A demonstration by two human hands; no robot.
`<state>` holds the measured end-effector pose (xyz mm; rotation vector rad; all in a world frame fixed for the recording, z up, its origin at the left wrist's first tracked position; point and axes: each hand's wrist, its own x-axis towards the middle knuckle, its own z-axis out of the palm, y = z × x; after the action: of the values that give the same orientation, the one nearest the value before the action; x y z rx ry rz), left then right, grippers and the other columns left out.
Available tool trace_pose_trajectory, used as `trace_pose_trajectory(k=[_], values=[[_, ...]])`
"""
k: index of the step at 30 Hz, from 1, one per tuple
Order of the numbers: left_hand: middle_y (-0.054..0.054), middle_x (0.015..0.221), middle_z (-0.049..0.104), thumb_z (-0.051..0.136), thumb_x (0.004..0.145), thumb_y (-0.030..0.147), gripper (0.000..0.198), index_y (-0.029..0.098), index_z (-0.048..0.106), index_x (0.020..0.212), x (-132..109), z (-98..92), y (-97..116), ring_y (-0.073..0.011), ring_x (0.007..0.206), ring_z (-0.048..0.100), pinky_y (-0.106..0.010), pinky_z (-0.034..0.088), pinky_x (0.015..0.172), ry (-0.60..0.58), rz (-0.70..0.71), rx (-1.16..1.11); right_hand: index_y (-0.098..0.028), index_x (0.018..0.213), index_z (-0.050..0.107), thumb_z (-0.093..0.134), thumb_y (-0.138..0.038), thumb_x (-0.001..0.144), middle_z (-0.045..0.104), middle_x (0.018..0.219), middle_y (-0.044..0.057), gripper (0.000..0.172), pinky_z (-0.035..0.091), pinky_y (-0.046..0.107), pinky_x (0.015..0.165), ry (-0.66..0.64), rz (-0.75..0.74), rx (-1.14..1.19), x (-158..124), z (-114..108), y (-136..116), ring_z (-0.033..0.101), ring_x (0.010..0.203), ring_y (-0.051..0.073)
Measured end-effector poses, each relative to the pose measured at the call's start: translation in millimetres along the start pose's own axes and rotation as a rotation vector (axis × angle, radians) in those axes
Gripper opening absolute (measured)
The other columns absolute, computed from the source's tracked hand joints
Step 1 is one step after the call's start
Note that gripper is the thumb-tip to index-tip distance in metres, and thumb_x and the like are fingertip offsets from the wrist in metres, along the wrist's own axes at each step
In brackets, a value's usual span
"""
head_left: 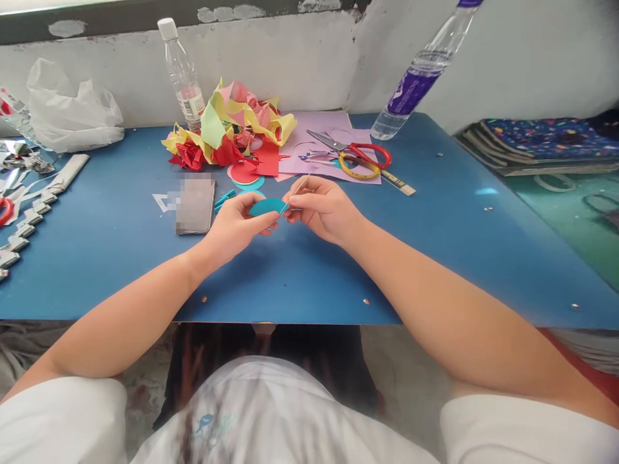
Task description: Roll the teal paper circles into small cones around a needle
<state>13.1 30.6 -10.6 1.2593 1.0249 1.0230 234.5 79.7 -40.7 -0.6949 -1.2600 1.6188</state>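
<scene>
Above the blue table (435,245), my left hand (236,225) pinches a folded teal paper piece (267,207) at its left end. My right hand (322,207) is closed on a thin pale stick or needle (296,192) whose lower tip meets the right edge of the teal piece. Both hands hover just over the table's middle. Beyond them lie red and teal paper circles (244,175).
A phone (195,205) lies left of my hands. Behind are a heap of coloured paper scraps (232,125), scissors (355,156) on lilac sheets, two plastic bottles (184,77) (420,71), a white plastic bag (68,109) and folded paper strips (33,206) at left.
</scene>
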Motion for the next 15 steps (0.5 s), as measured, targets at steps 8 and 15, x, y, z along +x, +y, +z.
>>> trace_pose_trajectory(k=[8, 15], values=[[-0.003, 0.102, 0.085, 0.109, 0.074, 0.037, 0.047, 0.021, 0.075, 0.102, -3.8, 1.9, 2.8, -0.023, 0.094, 0.083, -0.033, 0.066, 0.079, 0.005, -0.047, -0.065, -0.022, 0.082, 0.078, 0.113, -0.039, 0.074, 0.081, 0.083, 0.0, 0.039, 0.065, 0.031, 0.074, -0.028, -0.025, 0.034, -2.3, 5.6, -1.4, 0.072, 0.074, 0.015], [-0.002, 0.097, 0.082, 0.108, 0.077, 0.038, 0.045, 0.021, 0.074, 0.102, -6.3, 4.0, 4.4, -0.0215, 0.09, 0.08, -0.038, 0.067, 0.086, 0.026, 0.03, -0.068, -0.023, 0.084, 0.086, 0.116, -0.044, 0.076, 0.087, 0.086, 0.003, 0.037, 0.065, 0.031, 0.076, -0.042, -0.062, 0.07, -6.4, 8.2, -2.5, 0.077, 0.078, 0.017]])
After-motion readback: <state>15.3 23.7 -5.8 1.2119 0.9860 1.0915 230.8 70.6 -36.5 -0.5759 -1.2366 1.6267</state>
